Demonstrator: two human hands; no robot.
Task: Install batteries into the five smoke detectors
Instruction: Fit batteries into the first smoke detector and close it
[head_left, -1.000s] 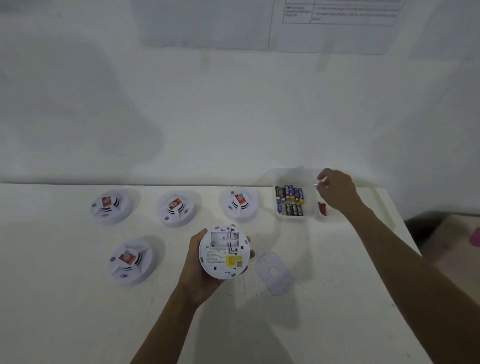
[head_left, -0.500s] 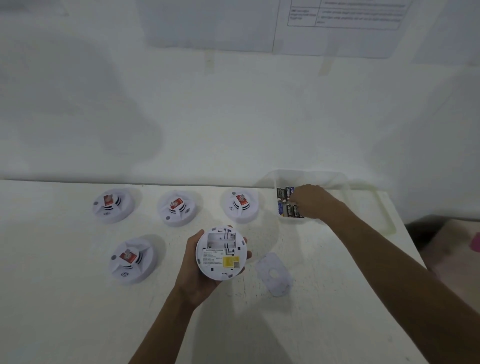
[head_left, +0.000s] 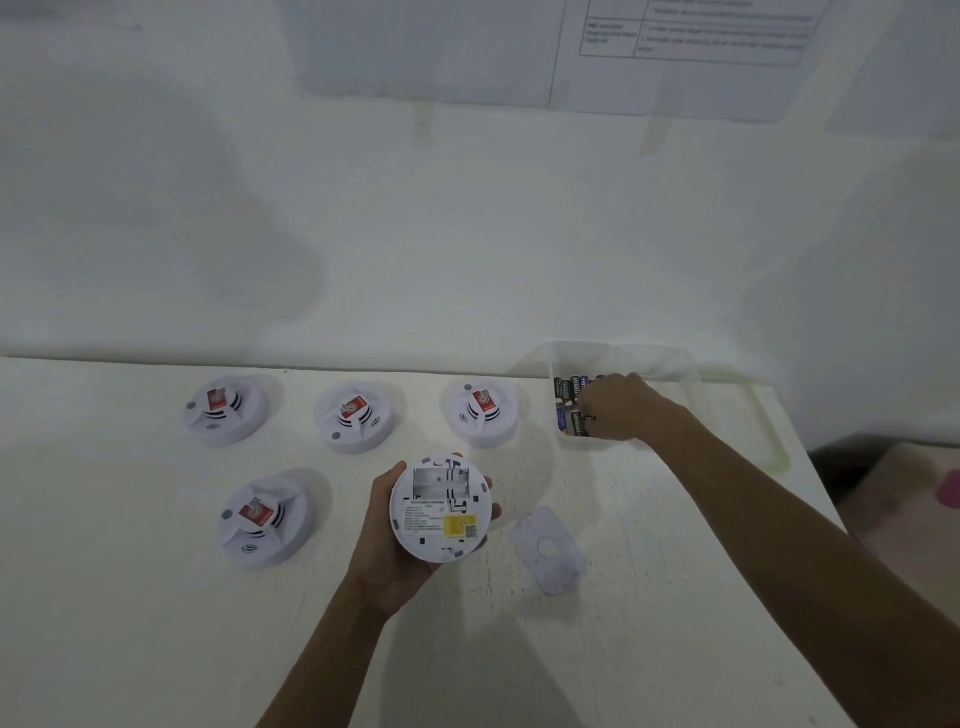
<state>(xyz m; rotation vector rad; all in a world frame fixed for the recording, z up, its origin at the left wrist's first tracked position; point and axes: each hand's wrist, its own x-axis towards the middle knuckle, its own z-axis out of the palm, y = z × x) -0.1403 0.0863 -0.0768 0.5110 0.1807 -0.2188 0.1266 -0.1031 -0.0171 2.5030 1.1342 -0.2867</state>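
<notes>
Right hand (head_left: 618, 408) now down in the battery box (head_left: 623, 347)
A second ago it hovered above the box's right side; it has since swung left and lowered onto the batteries (head_left: 566, 391), fingertips among them.

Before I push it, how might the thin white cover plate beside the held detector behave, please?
The thin white plastic cover plate looks flat and light: probably slides easily. Flush on the white table, it seems hard to pinch.

Cradles smoke detector (head_left: 440, 506) in left hand (head_left: 387, 566), fingers curled around its rim; extends right arm forward, right hand (head_left: 621, 410) palm-down, fingertips bent downward.
</notes>
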